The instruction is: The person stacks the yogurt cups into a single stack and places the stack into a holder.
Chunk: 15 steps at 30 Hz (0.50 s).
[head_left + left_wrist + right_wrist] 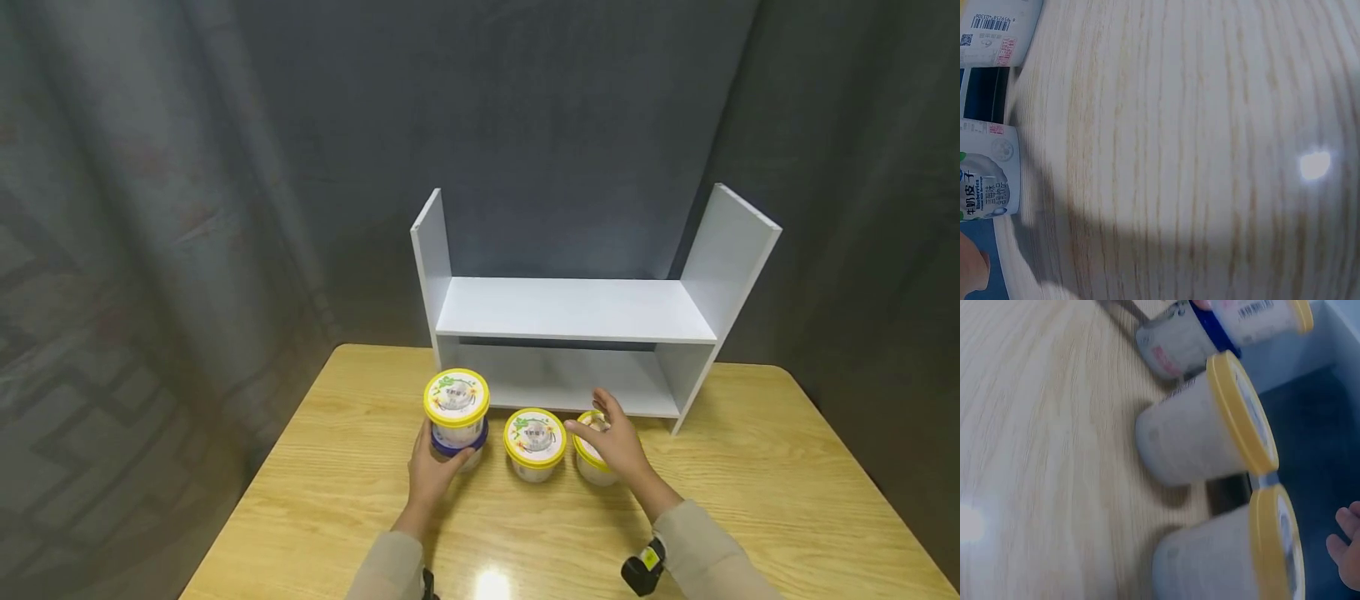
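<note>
While one yellow-lidded tub sat on a blue-lidded tub, the person's left hand gripped the lower one near its lid, probably to steady both. To their right on the worktop, before a white shelf, stood a middle tub and a right tub, upright and yellow-lidded. The right hand hovered over the right tub, fingers spread wide, holding nothing, a span seemingly suited to the broad lid.
</note>
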Tool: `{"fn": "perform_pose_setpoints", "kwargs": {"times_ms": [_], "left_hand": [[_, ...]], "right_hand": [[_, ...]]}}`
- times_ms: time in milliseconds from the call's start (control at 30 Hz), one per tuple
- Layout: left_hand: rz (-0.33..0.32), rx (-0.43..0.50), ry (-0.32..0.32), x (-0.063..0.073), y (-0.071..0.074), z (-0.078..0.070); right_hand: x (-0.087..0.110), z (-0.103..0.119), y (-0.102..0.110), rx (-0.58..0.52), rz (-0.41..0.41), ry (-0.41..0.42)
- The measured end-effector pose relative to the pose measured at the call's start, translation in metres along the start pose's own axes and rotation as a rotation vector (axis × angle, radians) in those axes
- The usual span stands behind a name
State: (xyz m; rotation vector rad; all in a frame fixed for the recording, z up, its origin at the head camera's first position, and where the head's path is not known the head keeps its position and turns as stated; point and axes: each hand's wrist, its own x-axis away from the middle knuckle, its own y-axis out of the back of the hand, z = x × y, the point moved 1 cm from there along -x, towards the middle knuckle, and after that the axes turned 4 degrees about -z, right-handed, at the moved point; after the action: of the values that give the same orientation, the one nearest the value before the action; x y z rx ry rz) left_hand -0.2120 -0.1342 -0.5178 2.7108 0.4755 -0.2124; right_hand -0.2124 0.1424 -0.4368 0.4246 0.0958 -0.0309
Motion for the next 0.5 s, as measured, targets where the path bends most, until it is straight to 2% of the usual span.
{"fn": "perform_pose_setpoints", "kwargs": {"times_ms": [133,233,300,400,467,500], "left_hand": [[0.004,-0.004,0.009,0.0,0.001,-0.002],[0.006,0.003,0.008,0.0,0.001,-0.002],[0.008,0.006,0.01,0.0,0.001,-0.002],[0.004,0.007,0.011,0.001,0.001,-0.002],[0.003,0.007,0.012,0.001,0.001,-0.002],[0.001,0.005,0.011,0.001,0.001,-0.003]], "right_hand": [[0.003,-0.01,0.006,0.032,-0.04,0.015],[0.005,-0.015,0.01,0.062,-0.048,-0.006],[0.001,-0.033,0.01,0.11,-0.067,-0.012],[0.001,-0.043,0.012,0.131,-0.087,-0.011],[0.002,-0.047,0.013,0.149,-0.108,-0.001],[0.007,-0.04,0.014,0.143,-0.109,-0.006]]}}
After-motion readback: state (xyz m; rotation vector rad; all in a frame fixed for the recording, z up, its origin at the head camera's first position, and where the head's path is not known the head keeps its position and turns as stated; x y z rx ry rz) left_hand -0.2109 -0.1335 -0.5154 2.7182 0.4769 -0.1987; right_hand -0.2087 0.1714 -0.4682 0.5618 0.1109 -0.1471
